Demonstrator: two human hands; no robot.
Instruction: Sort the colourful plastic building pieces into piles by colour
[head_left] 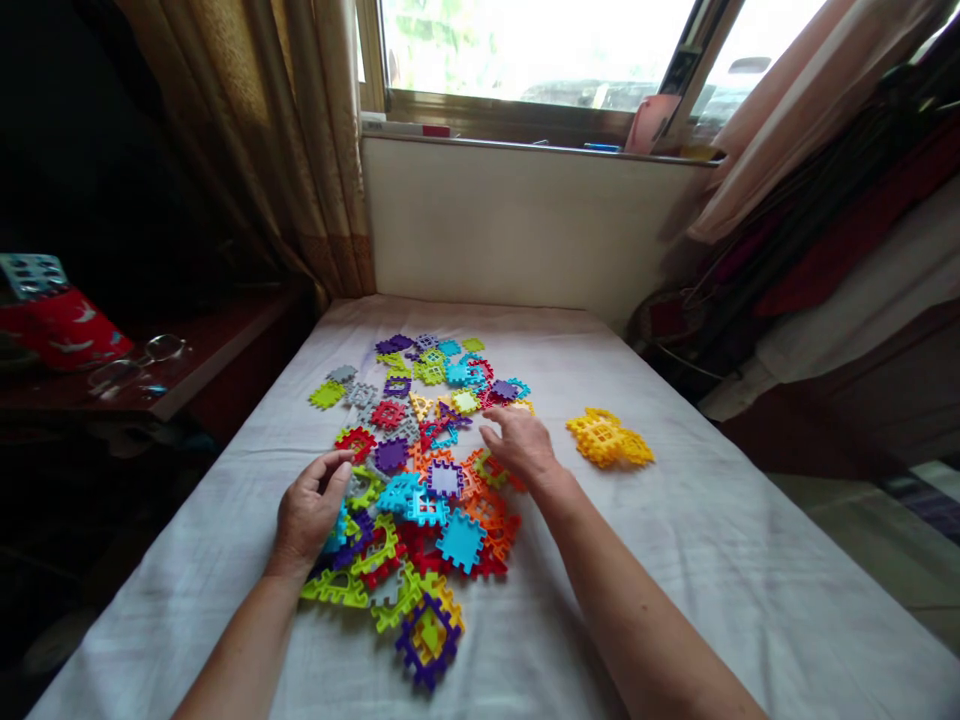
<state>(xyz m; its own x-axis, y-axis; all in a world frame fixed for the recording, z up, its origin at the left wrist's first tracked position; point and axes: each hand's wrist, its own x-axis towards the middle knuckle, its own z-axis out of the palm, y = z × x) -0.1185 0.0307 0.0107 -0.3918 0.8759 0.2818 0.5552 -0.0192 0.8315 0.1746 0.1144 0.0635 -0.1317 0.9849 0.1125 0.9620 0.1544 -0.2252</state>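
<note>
Interlocking plastic tiles [461,540] lie in a loose, many-coloured heap on a white sheet [675,590] in the head view; they overlap so thickly, above all at the near end, that many show only an edge or a few teeth; what the sheet covers is hidden. Left hand [311,505] rests at the heap's left side, fingers loosely bent, their tips by a red tile [355,444]; whether they grip it I cannot tell; the hand hides part of the pieces beside it. Right hand [517,440] reaches over the heap's right edge, open, thumb parted from the index finger; its outer fingers are hard to separate, and pieces behind it are partly covered. Well apart to the right sits a small pile of yellow tiles [609,438], layered so that single ones are hard to count; nearest the wearer lies a purple frame [409,655] with yellow showing through it. Both forearms are cut off below; at left, clear glasses [166,348] rest near a red patterned item [71,330], cropped by the picture's edge, with deep shadow behind; the window [540,50] is washed out, its view mostly unreadable.
</note>
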